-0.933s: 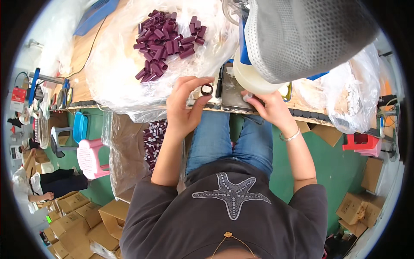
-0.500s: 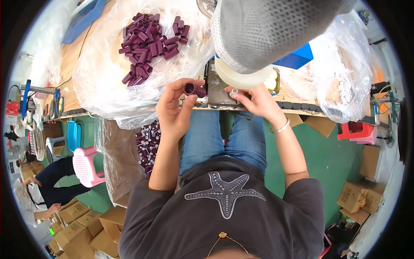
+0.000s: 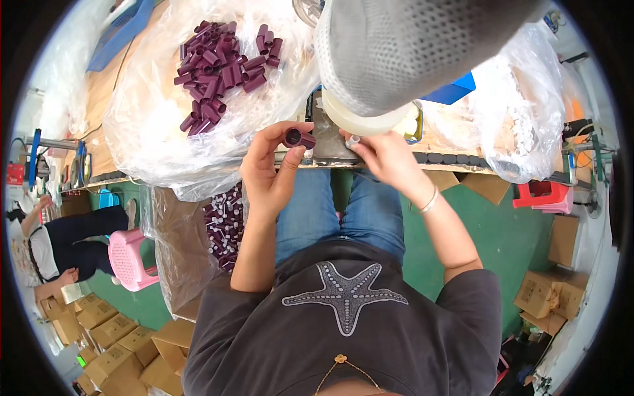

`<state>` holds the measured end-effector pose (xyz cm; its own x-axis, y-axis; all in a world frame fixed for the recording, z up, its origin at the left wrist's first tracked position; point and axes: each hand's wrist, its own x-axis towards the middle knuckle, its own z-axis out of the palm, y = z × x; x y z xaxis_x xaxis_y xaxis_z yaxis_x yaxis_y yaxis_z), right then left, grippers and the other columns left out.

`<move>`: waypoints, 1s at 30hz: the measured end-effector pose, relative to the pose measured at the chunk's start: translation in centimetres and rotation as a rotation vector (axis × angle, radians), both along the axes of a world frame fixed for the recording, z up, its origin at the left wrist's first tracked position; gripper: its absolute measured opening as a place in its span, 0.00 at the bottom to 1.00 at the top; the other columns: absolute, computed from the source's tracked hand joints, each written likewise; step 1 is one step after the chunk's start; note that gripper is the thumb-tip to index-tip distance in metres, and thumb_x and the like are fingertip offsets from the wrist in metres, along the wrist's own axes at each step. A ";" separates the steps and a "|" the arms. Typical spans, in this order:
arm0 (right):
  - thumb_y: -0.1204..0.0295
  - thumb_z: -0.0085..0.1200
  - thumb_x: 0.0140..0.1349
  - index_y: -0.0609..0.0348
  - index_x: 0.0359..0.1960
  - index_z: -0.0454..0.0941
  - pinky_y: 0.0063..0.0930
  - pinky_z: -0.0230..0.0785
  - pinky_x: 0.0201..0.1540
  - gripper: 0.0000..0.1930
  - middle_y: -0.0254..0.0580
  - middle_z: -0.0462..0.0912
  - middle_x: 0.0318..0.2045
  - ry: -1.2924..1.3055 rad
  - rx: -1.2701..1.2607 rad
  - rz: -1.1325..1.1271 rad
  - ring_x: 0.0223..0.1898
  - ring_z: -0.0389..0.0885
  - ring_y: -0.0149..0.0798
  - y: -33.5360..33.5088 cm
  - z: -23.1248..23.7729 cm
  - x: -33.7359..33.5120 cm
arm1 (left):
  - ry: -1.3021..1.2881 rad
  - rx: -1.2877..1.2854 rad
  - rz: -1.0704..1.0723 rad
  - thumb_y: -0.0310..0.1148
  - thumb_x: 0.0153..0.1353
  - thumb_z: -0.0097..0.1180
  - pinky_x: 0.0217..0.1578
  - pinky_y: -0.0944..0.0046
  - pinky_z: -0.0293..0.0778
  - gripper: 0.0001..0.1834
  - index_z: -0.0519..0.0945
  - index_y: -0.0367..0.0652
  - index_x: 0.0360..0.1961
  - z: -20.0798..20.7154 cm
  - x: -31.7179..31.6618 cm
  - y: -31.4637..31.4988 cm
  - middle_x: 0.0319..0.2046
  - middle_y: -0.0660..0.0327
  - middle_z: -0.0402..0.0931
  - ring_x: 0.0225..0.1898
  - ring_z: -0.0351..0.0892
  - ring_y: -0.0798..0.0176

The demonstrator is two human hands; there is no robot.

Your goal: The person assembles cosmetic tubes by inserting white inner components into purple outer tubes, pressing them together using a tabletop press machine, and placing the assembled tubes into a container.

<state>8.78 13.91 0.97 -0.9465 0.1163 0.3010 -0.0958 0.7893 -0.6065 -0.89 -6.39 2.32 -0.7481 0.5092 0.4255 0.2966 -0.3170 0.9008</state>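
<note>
Between the thumb and fingers of my left hand (image 3: 267, 175) is a short dark purple tube (image 3: 298, 138), its open end facing left. A small white piece (image 3: 308, 153) shows just below the tube; whether it touches it I cannot tell. My right hand (image 3: 391, 160) pinches a small white plastic piece (image 3: 353, 141) over a grey metal plate (image 3: 330, 142) at the table edge. The two hands are apart. A pile of similar purple tubes (image 3: 221, 69) lies on clear plastic sheeting (image 3: 148, 125) at the far left.
A grey mesh-covered object (image 3: 409, 49) and a whitish round rim (image 3: 363, 121) hang close above my right hand. Behind stands a blue bin (image 3: 452, 90); a clear bag (image 3: 522, 119) lies right. Below left, a lined carton (image 3: 178, 231) holds purple pieces with white parts. Another person (image 3: 82, 237) is at left.
My right hand has shifted slightly left with the white piece. My left hand keeps the tube in nearly the same place. The person at left has come further into view.
</note>
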 end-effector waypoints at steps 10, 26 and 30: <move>0.70 0.55 0.60 0.59 0.40 0.81 0.42 0.73 0.40 0.09 0.52 0.83 0.32 -0.124 -0.174 0.123 0.35 0.82 0.54 1.4 1.3 -0.8 | -0.098 0.068 -0.082 0.23 0.64 0.54 0.49 0.66 0.73 0.14 0.71 0.30 0.50 0.1 0.3 0.5 0.47 0.47 0.78 0.44 0.79 0.66; 0.78 0.57 0.55 0.64 0.41 0.77 0.43 0.70 0.47 0.11 0.54 0.80 0.38 -0.045 -0.038 -0.022 0.42 0.77 0.56 -1.0 1.7 -0.7 | -0.059 0.013 -0.023 0.20 0.60 0.56 0.46 0.70 0.68 0.14 0.73 0.33 0.48 -0.9 0.0 -0.3 0.46 0.55 0.80 0.41 0.74 0.71; 0.76 0.58 0.55 0.62 0.42 0.78 0.41 0.70 0.47 0.12 0.53 0.80 0.38 -0.047 -0.034 0.011 0.42 0.78 0.54 0.0 1.9 -0.6 | -0.101 0.042 -0.043 0.20 0.60 0.57 0.45 0.70 0.67 0.14 0.74 0.33 0.48 -1.0 0.1 0.3 0.46 0.55 0.80 0.40 0.74 0.71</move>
<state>8.18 13.93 2.84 -0.9607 0.1155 0.2525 -0.0753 0.7670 -0.6372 -0.81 -6.11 1.32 -0.7661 0.5247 0.3711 0.1908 -0.3658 0.9110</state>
